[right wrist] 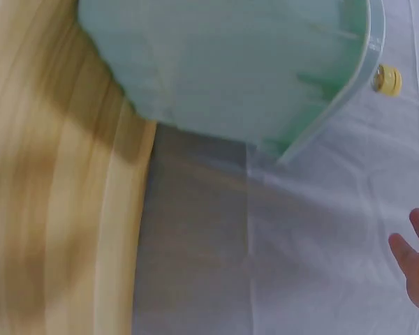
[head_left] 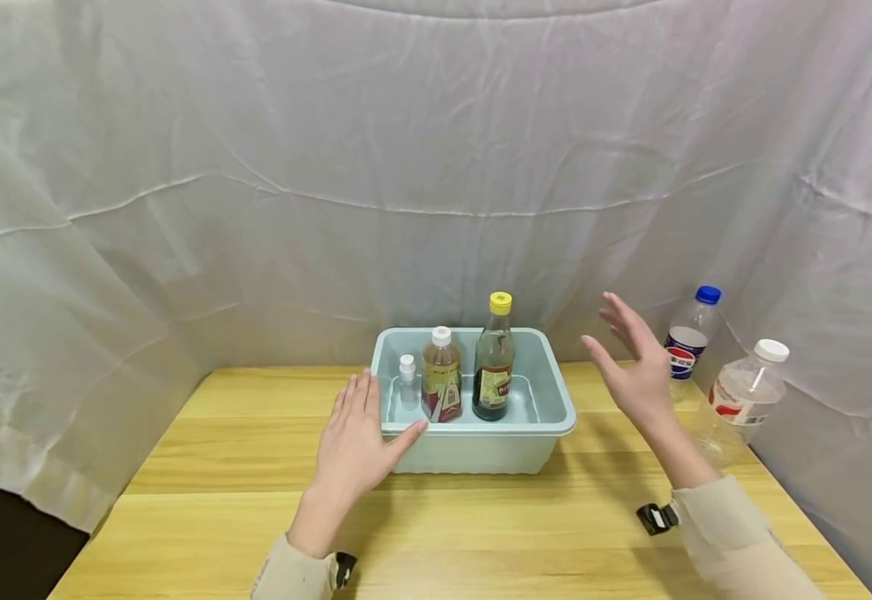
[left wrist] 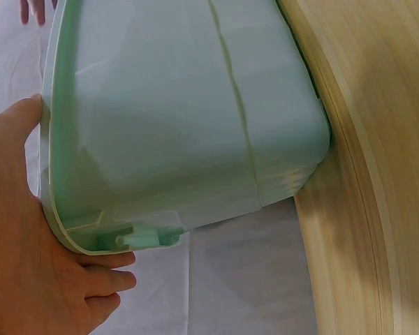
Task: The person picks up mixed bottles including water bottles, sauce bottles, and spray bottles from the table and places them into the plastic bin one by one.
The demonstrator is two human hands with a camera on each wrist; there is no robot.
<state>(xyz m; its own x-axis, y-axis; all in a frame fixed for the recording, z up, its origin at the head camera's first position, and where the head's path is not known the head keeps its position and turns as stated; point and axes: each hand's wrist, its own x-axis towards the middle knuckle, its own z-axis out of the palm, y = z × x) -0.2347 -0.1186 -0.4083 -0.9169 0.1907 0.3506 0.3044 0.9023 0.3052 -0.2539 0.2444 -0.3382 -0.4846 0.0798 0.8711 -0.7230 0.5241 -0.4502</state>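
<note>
A pale blue-green plastic basin [head_left: 473, 454] stands on the table, holding three upright bottles. These are a small clear bottle [head_left: 408, 390] with a white cap, a white-capped bottle [head_left: 442, 379] with a gold and red label, and a taller dark bottle [head_left: 493, 367] with a yellow cap. My left hand [head_left: 353, 437] rests at the basin's left front corner, fingers extended. In the left wrist view its thumb [left wrist: 29, 115] touches the rim [left wrist: 47, 160]. Off to the basin's right, my right hand [head_left: 638, 375] is raised with fingers spread, holding nothing.
Right of the basin stand a blue-capped bottle [head_left: 687, 337] with a blue and red label and a larger clear bottle [head_left: 744, 396] with a white cap, partly behind the right arm. A grey curtain [head_left: 436, 167] hangs behind the wooden table [head_left: 466, 533].
</note>
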